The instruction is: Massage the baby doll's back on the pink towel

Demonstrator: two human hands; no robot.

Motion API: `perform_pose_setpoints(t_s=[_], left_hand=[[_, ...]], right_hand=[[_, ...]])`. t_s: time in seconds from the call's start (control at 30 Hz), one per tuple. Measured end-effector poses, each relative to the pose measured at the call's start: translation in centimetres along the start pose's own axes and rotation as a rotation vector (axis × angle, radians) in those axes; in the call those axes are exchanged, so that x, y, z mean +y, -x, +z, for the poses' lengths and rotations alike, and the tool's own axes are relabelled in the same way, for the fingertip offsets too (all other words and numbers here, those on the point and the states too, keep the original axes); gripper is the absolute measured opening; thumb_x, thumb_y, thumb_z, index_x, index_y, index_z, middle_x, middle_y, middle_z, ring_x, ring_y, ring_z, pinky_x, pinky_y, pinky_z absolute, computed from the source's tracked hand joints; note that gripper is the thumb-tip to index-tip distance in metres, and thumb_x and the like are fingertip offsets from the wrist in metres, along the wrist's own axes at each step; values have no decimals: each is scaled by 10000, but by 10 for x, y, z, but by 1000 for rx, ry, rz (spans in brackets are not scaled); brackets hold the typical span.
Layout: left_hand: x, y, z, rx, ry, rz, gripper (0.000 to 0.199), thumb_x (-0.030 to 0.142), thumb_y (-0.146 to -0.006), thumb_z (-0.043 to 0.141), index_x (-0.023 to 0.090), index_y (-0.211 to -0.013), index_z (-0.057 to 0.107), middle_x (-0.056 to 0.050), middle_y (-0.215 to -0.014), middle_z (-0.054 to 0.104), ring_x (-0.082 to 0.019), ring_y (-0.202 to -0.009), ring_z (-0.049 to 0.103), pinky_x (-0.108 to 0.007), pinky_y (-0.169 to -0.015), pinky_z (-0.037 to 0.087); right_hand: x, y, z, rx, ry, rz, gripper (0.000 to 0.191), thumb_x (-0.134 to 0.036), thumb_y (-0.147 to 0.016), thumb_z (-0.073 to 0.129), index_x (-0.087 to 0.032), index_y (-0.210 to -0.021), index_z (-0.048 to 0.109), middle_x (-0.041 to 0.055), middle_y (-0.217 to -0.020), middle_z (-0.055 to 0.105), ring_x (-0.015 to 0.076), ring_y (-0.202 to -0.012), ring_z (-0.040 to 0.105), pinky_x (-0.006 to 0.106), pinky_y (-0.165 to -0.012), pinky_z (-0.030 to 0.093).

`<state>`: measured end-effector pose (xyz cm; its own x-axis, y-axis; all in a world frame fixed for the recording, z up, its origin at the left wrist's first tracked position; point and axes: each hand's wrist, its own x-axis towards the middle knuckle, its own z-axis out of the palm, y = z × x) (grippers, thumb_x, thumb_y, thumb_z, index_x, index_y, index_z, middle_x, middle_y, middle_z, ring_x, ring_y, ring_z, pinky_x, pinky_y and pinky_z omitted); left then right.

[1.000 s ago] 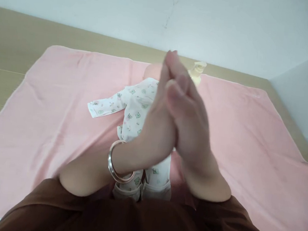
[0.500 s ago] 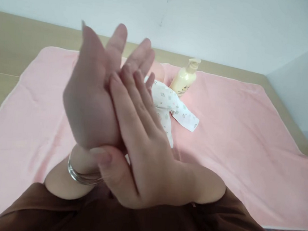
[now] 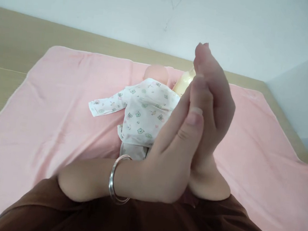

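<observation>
"Fingers (image 3: pixel 214 77)?"
"Unclenched; left hand (image 3: pixel 170 160) pressed to right hand (image 3: pixel 220 107), gripping nothing visible, presumably for full contact."
"Pale-yellow bottle (image 3: pixel 183 83)?"
"Past them, eleven o'clock, beside the printed baby top (image 3: pixel 144 107), probably for easy reach."

"How are the hands set?"
"Pressed together, the left hand (image 3: pixel 170 160) against the right hand (image 3: pixel 216 107). A bangle (image 3: pixel 112 181) circles the left wrist."
"Beyond them?"
"A doll (image 3: pixel 156 74) in a printed shirt (image 3: pixel 143 114), lying on a pink blanket (image 3: pixel 60 95)."
"And the bottle (image 3: pixel 183 82)?"
"Near the doll's head, partly hidden by the hands."
</observation>
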<state>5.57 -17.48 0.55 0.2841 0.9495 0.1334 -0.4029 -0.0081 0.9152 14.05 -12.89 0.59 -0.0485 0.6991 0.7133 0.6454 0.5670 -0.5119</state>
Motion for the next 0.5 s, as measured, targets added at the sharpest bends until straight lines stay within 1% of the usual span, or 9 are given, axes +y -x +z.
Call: perform_pose_setpoints(t_s=[0.03,0.07,0.1,0.13,0.2,0.27,0.33,0.43,0.5], left_hand=[[1,-5,-2,6,-73,-23,415,566,-1071,287,531,-1392,547,329,-1584,406,-198,-1633,12,-375,-1383,312],[5,-11,-5,27,-147,-52,477,547,-1072,201,491,-1390,552,320,-1566,439,-201,-1633,74,-380,-1369,327],[10,-16,-9,51,-210,-76,540,520,-1065,130,444,-1390,554,297,-1544,481,-196,-1627,144,-368,-1352,347],[16,-22,-13,72,-249,-82,576,488,-1061,99,380,-1389,560,249,-1520,532,-186,-1614,214,-341,-1339,359],[30,-30,-22,124,-290,-48,617,443,-1065,75,256,-1407,553,122,-1474,609,-178,-1586,309,-302,-1319,370],[42,-35,-30,175,-315,-44,698,445,-1067,-15,185,-1497,470,22,-1460,621,-199,-1577,328,-347,-1288,400],[50,-38,-35,202,-319,-85,768,471,-1045,-139,207,-1604,317,-7,-1518,572,-217,-1581,309,-406,-1251,436],[48,-41,-36,188,-352,-100,789,485,-999,-239,262,-1666,119,-14,-1631,453,-216,-1598,288,-419,-1217,487],[39,-40,-33,137,-464,-98,847,430,-948,-332,271,-1667,86,-16,-1636,437,-223,-1606,285,-462,-1178,530]], right_hand=[[-1,3,3,81,-52,-18,474,-196,-1060,257,-127,-1447,522,107,-1593,497,218,-1562,374,503,-1332,319],[-3,5,5,131,-101,-33,436,-165,-1048,310,-91,-1396,561,144,-1564,527,204,-1529,432,465,-1323,340],[-6,8,7,133,-130,-46,409,-154,-1045,343,-64,-1368,578,172,-1552,534,195,-1512,456,435,-1315,355],[-10,11,9,91,-133,-56,405,-166,-1055,351,-46,-1373,571,191,-1565,514,196,-1519,446,423,-1313,361],[-19,17,12,-15,-140,-69,431,-191,-1069,341,-4,-1411,526,225,-1591,466,223,-1563,372,430,-1328,345],[-29,22,14,-107,-195,-101,465,-171,-1059,309,53,-1429,480,260,-1590,449,253,-1598,285,451,-1357,295],[-37,28,15,-181,-259,-156,493,-170,-1050,287,102,-1432,438,296,-1580,441,269,-1612,232,471,-1372,252],[-42,32,16,-242,-231,-180,549,-290,-1079,265,23,-1526,326,246,-1634,384,245,-1634,111,502,-1371,221],[-39,28,16,-229,-176,-177,582,-370,-1093,227,-39,-1572,253,212,-1674,321,237,-1639,32,519,-1374,180]])
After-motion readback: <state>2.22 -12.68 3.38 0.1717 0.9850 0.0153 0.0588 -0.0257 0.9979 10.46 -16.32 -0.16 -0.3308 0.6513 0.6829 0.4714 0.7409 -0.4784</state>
